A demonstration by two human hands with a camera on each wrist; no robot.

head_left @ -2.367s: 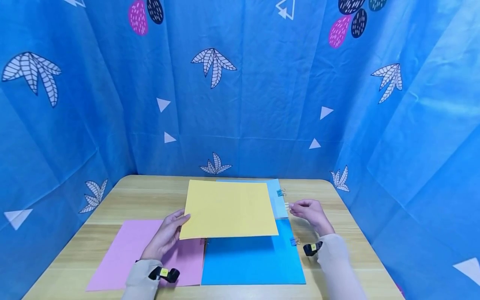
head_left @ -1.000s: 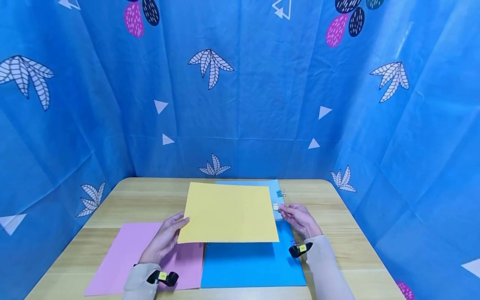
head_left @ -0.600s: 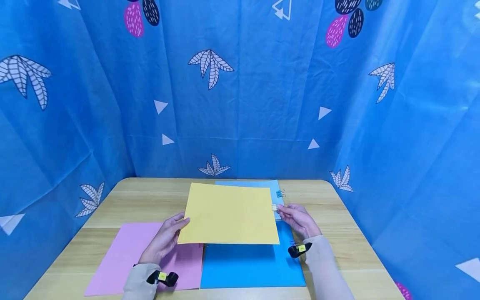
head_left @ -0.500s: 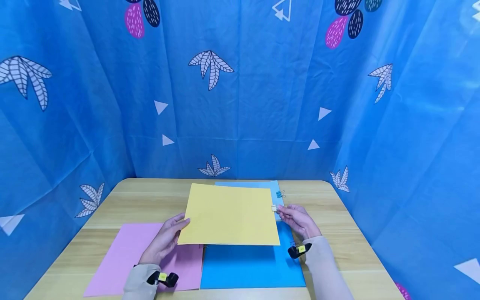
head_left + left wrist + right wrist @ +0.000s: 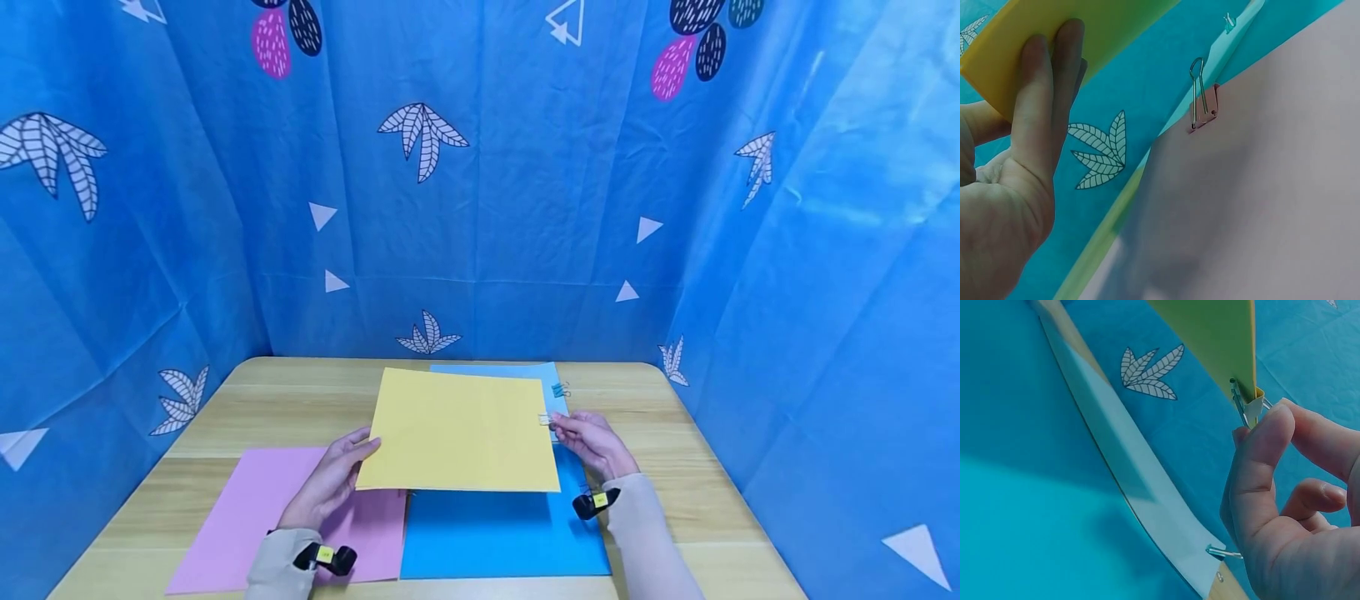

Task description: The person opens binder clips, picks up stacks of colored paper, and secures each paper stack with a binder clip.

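Observation:
My left hand (image 5: 333,475) holds a stack of yellow paper (image 5: 461,429) by its left edge, raised above the table. In the left wrist view, straight fingers lie against the underside of the yellow paper (image 5: 997,62). A pale yellow binder clip (image 5: 1255,402) sits on the right edge of that paper. The thumb and forefinger of my right hand (image 5: 594,442) pinch at this clip. One wire handle of it lies against the paper in the right wrist view. Below are a bright blue stack (image 5: 510,542) and a light blue stack (image 5: 558,404), partly covered by the yellow paper.
Pink paper (image 5: 225,521) lies at the left of the wooden table (image 5: 285,400), with a pink binder clip (image 5: 1205,109) on its edge. A teal clip (image 5: 558,389) grips the light blue stack. Blue patterned curtain (image 5: 555,208) encloses the table's back and sides.
My right hand has moved left, bringing the pale yellow clip from beside the yellow paper onto its right edge. A wire handle now lies over the sheet. My left hand stays nearly still.

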